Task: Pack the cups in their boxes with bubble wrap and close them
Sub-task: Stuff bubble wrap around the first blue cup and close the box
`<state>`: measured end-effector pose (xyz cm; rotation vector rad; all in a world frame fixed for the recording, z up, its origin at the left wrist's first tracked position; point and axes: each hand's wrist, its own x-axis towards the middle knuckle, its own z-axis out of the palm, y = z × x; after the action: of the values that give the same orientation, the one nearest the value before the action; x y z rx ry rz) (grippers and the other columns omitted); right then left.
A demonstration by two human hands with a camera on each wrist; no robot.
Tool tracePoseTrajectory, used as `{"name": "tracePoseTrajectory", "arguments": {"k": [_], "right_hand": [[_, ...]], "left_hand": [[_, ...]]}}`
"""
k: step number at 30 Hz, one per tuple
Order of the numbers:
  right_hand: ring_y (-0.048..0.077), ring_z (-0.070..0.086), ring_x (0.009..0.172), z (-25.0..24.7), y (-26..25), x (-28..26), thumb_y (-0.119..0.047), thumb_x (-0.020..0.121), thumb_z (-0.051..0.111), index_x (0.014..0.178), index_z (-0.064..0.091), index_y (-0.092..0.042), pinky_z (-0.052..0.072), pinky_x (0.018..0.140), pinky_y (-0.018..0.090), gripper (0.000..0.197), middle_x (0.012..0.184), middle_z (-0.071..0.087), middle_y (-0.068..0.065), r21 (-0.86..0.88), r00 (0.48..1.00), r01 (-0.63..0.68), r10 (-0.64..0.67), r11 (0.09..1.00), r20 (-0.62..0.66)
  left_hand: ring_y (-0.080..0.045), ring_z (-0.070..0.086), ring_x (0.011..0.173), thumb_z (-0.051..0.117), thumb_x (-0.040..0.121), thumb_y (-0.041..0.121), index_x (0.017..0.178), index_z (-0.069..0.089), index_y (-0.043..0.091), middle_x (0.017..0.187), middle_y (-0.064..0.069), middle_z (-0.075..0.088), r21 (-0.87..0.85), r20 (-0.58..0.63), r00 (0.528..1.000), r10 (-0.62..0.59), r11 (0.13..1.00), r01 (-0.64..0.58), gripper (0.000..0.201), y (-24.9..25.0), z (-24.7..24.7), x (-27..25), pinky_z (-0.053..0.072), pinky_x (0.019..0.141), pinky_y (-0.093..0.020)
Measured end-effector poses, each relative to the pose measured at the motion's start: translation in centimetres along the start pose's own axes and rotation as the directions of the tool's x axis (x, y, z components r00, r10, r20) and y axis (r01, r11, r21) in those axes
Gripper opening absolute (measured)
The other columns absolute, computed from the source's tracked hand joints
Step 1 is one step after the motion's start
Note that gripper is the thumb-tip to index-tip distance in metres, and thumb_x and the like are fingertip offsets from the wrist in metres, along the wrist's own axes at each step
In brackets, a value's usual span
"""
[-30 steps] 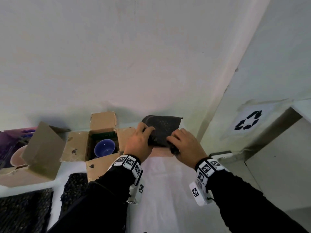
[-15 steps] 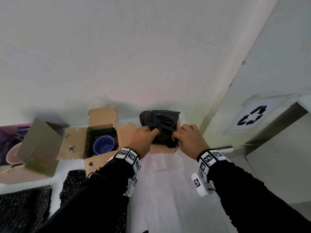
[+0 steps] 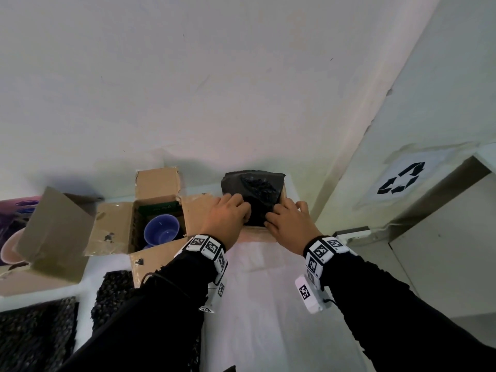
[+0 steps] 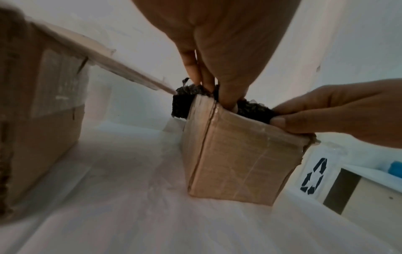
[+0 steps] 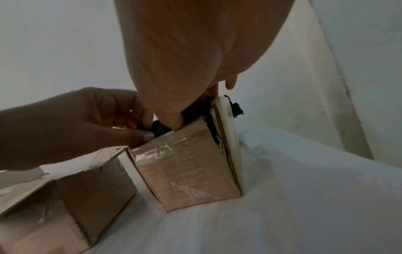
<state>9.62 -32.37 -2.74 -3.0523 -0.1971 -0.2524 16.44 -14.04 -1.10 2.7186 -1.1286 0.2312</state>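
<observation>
A small open cardboard box stands on the white table by the wall. Black bubble wrap fills it and sticks up at the far side. My left hand pinches the wrap at the near left of the box mouth. My right hand pinches it at the near right, thumb on the box rim. Any cup inside is hidden. A blue cup sits in a second open box to the left.
A third open box with a pink cup is at the far left. Black bubble wrap sheets lie at the near left. The wall runs just behind the boxes. A cabinet with a recycling sign stands to the right.
The black wrap has gone down from above the box into its mouth. Both hands followed it and now hold its near edge at the rim.
</observation>
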Motion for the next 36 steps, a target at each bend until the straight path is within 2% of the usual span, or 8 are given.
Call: {"name": "tracePoseTrajectory", "arguments": {"k": [2,5,8,10,15,23,30,36], "right_hand": [[0.025,0.050,0.083,0.2,0.0,0.1,-0.028,0.087,0.054,0.088,0.058,-0.025,0.036,0.068,0.038,0.005,0.089,0.054,-0.001,0.063,0.999,-0.032,0.034,0.998,-0.037],[0.024,0.048,0.087,0.1,0.3,0.6,-0.016,0.085,0.060,0.092,0.050,-0.022,0.036,0.067,0.036,0.013,0.094,0.055,-0.003,0.211,0.998,-0.065,0.063,0.975,0.015],[0.019,0.048,0.090,-0.2,0.6,0.4,-0.041,0.088,0.053,0.082,0.056,-0.021,0.038,0.074,0.036,0.021,0.086,0.061,-0.007,0.203,0.999,-0.035,0.031,0.979,0.025],[0.018,0.049,0.088,-0.2,0.8,-0.1,-0.052,0.078,0.053,0.077,0.061,-0.023,0.038,0.072,0.035,0.030,0.082,0.059,-0.007,0.114,0.998,0.032,-0.038,0.993,0.049],[0.019,0.051,0.084,0.2,0.6,-0.8,-0.027,0.058,0.082,0.073,0.063,-0.027,0.033,0.074,0.037,0.024,0.076,0.058,-0.009,-0.086,0.993,0.101,-0.096,0.991,0.064],[0.016,0.057,0.087,-0.4,-0.4,-3.1,-0.017,0.059,0.079,0.075,0.054,-0.028,0.024,0.094,0.047,0.031,0.060,0.058,-0.013,-0.193,0.975,0.204,-0.181,0.960,0.129],[0.024,0.062,0.075,-0.9,-1.6,-5.3,-0.013,0.068,0.059,0.083,0.048,-0.026,0.017,0.106,0.050,0.022,0.058,0.060,-0.006,-0.235,0.939,0.314,-0.264,0.920,0.220],[0.025,0.062,0.069,-1.4,-2.2,-6.3,-0.024,0.076,0.054,0.087,0.054,-0.022,0.036,0.098,0.039,0.011,0.064,0.064,-0.004,-0.128,0.895,0.393,-0.347,0.911,0.282]], "left_hand": [[-0.021,0.051,0.075,0.070,0.076,0.023,0.072,0.061,0.027,0.075,0.006,0.056,0.094,0.011,0.998,0.060,0.994,-0.061,0.011,-0.4,0.1,-0.2,0.024,0.067,-0.030],[-0.020,0.053,0.071,0.049,0.087,0.045,0.068,0.064,0.023,0.067,0.006,0.060,0.158,0.005,0.989,0.150,0.976,-0.149,0.032,-0.5,0.7,-0.7,0.031,0.070,-0.031],[-0.022,0.053,0.082,0.060,0.075,0.058,0.076,0.064,0.022,0.073,0.006,0.062,0.210,0.094,0.976,0.198,0.954,-0.214,0.037,-0.8,0.4,-1.4,0.033,0.084,-0.037],[-0.024,0.052,0.089,0.074,0.069,0.047,0.078,0.064,0.023,0.079,0.005,0.061,0.272,0.152,0.973,0.173,0.939,-0.210,0.027,-0.7,0.5,-1.6,0.031,0.087,-0.040],[-0.026,0.050,0.093,0.073,0.075,0.031,0.075,0.067,0.026,0.087,0.004,0.059,0.313,0.131,0.980,0.149,0.932,-0.183,0.008,-0.1,0.5,-1.6,0.029,0.087,-0.041],[-0.020,0.050,0.089,0.074,0.071,0.022,0.074,0.062,0.027,0.071,0.013,0.062,0.302,0.176,0.971,0.164,0.930,-0.212,0.013,1.0,-0.3,-4.4,0.028,0.093,-0.043],[-0.020,0.052,0.074,0.077,0.063,0.021,0.074,0.057,0.027,0.061,0.009,0.062,0.250,0.243,0.943,0.230,0.924,-0.290,0.024,2.2,-0.7,-6.2,0.035,0.084,-0.036],[-0.020,0.062,0.070,0.064,0.070,0.010,0.105,0.053,0.022,0.075,0.007,0.061,0.201,0.183,0.940,0.288,0.925,-0.322,0.039,3.4,-0.8,-8.7,0.042,0.100,-0.044]]}}
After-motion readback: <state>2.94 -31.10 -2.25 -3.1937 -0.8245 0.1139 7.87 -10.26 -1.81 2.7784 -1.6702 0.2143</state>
